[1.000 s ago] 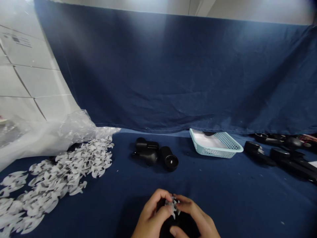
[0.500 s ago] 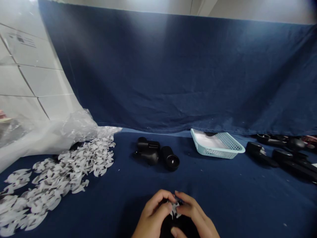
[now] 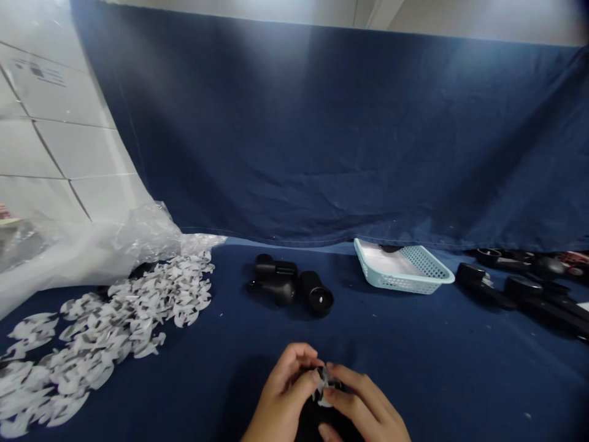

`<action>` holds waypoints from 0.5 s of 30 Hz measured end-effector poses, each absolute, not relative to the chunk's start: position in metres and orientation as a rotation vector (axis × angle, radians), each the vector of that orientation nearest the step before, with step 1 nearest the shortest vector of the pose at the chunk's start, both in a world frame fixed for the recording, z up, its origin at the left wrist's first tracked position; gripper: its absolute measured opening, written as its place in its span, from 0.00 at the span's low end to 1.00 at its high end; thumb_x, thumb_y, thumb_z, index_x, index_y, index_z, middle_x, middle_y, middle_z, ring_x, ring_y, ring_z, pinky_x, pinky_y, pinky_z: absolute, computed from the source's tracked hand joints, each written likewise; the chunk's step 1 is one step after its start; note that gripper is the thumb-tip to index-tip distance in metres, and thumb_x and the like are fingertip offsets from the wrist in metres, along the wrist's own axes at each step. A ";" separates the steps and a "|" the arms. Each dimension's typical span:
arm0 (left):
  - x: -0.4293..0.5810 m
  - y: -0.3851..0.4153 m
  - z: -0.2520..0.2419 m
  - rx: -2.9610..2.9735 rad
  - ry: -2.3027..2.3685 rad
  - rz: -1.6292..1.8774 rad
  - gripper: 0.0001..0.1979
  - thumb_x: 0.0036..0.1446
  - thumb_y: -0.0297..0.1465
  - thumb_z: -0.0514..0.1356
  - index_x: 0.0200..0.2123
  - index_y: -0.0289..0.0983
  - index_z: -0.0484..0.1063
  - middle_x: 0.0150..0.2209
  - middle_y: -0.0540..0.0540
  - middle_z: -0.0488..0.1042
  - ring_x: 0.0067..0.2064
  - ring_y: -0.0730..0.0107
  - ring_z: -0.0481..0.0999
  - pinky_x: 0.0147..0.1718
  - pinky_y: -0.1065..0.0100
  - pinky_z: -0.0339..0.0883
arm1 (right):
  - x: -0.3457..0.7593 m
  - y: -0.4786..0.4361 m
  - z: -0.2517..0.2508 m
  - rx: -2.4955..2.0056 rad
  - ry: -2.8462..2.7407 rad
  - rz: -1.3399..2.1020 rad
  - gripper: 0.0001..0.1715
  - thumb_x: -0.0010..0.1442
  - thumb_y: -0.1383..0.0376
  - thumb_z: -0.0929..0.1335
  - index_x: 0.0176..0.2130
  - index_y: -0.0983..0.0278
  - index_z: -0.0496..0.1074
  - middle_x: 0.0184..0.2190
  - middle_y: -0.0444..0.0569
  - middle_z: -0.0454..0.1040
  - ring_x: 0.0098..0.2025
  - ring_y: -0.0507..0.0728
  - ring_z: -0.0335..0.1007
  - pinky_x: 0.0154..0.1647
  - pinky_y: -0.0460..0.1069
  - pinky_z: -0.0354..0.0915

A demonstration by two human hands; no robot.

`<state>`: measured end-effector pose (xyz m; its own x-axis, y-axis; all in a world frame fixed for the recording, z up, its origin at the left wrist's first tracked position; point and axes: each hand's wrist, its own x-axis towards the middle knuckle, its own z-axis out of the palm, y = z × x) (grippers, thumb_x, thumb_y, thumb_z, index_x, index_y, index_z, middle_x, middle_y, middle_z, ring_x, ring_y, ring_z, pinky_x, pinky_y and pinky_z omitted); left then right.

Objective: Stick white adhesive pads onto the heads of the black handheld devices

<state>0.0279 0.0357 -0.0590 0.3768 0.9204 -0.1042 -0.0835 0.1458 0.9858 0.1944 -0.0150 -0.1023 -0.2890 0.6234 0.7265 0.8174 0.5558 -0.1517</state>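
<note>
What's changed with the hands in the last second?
The left hand has moved up a little and the right hand has eased down, turning the black part and its white scraps; both hands still hold it. The scrap pile, basket and black devices stayed put.

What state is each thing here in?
Left bare hand: curled around the black object.
Right bare hand: also curled around it.
Rounded black object: held by both hands, mostly hidden.
Jagged white piece: on that object, between the hands.
Heap of white scraps: spread loosely on the blue cloth.
Crumpled clear plastic bag: beside the scraps.
Pale blue mesh plastic basket: upright, white sheet inside.
Black handheld devices: lying untouched.
</note>
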 end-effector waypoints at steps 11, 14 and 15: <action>0.027 0.036 -0.055 1.257 0.909 0.839 0.05 0.53 0.34 0.58 0.32 0.39 0.68 0.31 0.51 0.71 0.37 0.65 0.69 0.38 0.67 0.60 | 0.194 -0.016 -0.092 -1.139 -2.098 -0.485 0.16 0.59 0.58 0.70 0.47 0.60 0.75 0.40 0.52 0.81 0.36 0.60 0.80 0.31 0.51 0.77; 0.028 0.036 -0.055 1.260 0.903 0.852 0.05 0.53 0.34 0.57 0.32 0.39 0.68 0.30 0.51 0.71 0.36 0.65 0.69 0.38 0.67 0.60 | 0.192 -0.017 -0.092 -1.130 -2.083 -0.466 0.15 0.60 0.60 0.69 0.47 0.61 0.74 0.40 0.53 0.80 0.36 0.59 0.80 0.31 0.50 0.77; 0.028 0.036 -0.055 1.262 0.902 0.854 0.05 0.54 0.34 0.58 0.32 0.39 0.69 0.30 0.51 0.71 0.36 0.65 0.69 0.38 0.67 0.60 | 0.192 -0.017 -0.091 -1.133 -2.078 -0.466 0.15 0.60 0.60 0.69 0.47 0.60 0.74 0.40 0.53 0.80 0.36 0.59 0.80 0.31 0.50 0.77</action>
<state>0.0278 0.0358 -0.0555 0.4104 0.9077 -0.0874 -0.0372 0.1125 0.9930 0.1919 -0.0168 -0.0914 -0.3604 0.5773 0.7327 0.8350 0.5498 -0.0225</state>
